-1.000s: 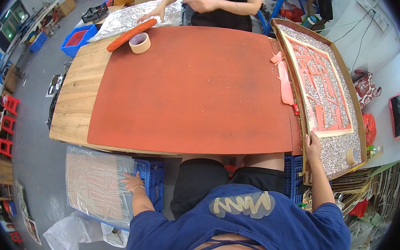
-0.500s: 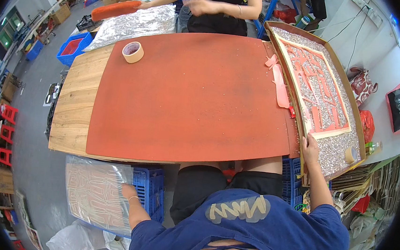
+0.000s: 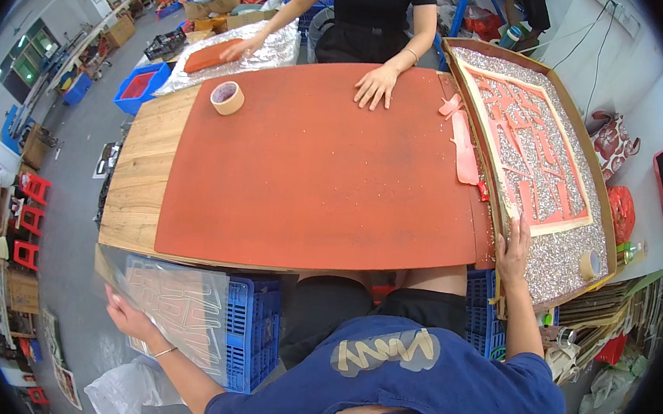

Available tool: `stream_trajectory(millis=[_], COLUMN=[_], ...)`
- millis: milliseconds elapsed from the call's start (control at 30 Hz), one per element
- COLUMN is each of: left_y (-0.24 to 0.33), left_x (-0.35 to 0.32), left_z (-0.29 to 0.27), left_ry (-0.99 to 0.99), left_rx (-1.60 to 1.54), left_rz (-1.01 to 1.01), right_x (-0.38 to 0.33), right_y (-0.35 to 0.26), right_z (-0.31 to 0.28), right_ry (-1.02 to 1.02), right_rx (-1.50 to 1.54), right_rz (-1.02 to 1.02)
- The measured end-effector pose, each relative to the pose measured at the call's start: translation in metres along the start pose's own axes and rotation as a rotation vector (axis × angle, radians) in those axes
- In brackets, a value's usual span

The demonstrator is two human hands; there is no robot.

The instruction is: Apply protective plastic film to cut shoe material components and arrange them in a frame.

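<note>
Head camera view, and I'm stood right by this table: the left hand [image 3: 128, 317] has closed on the loose edge of a clear plastic sheet [image 3: 113, 266], tilting it up, I'd guess so the film doesn't cling. Just right of that hand lies a pink-patterned panel [image 3: 176, 304], partly on a blue plastic crate [image 3: 250, 333] that seems to be doing duty as a low shelf.

Right hand [image 3: 513, 260] lies over the near part of the left wall of a brown-walled tray [image 3: 488, 162], fingers pointing away. Steadying it? Maybe, but can't tell if it's gripping or only resting. Beyond those fingertips there's a cream-bordered pink stencil [image 3: 552, 225] on glittery granules [image 3: 549, 263], and a masking tape roll [image 3: 592, 264] sits to the right of the hand.

Further out, between both hands, is the red mat [image 3: 318, 182]. Across it a co-worker has one hand flat on the mat and the other on an orange-red slab [image 3: 211, 55], which I can't identify.

Hard to see: the left fingertips' exact pinch, plus whatever's under the panel. Glare on the film hides bits of the pattern too.
</note>
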State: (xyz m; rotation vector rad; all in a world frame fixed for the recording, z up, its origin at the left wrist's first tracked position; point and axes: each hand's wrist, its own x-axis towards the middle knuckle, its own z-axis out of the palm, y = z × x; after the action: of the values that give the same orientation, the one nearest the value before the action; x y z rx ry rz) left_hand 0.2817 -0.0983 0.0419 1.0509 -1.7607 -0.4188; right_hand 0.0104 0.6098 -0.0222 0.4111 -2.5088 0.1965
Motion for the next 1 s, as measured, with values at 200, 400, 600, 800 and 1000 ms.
stream_trajectory(millis=[200,400,600,800,1000], left_y=[0.225,0.338,0.291,0.194,0.136], left_x=[-0.037,-0.202,-0.346,-0.326,-0.286], left_z=[0.070,0.164,0.159,0.092,0.060], left_ry=[-0.334,-0.922,-1.448,-1.362,-1.174], left_rx=[-0.667,-0.903,-0.231,0.089,0.165], left_rz=[0.547,1.080,1.239,1.151,0.832], right_x=[0.044,0.086,0.082,0.076,0.087], right_y=[0.001,0.035,0.039,-0.002,-0.084], right_z=[0.012,0.023,0.030,0.050,0.074], right_ry=[0.368,0.353,0.355,-0.070,-0.572], right_rx=[1.387,2.041,2.062,1.530,0.687], right_rz=[0.775,0.959,1.078,0.848,0.344])
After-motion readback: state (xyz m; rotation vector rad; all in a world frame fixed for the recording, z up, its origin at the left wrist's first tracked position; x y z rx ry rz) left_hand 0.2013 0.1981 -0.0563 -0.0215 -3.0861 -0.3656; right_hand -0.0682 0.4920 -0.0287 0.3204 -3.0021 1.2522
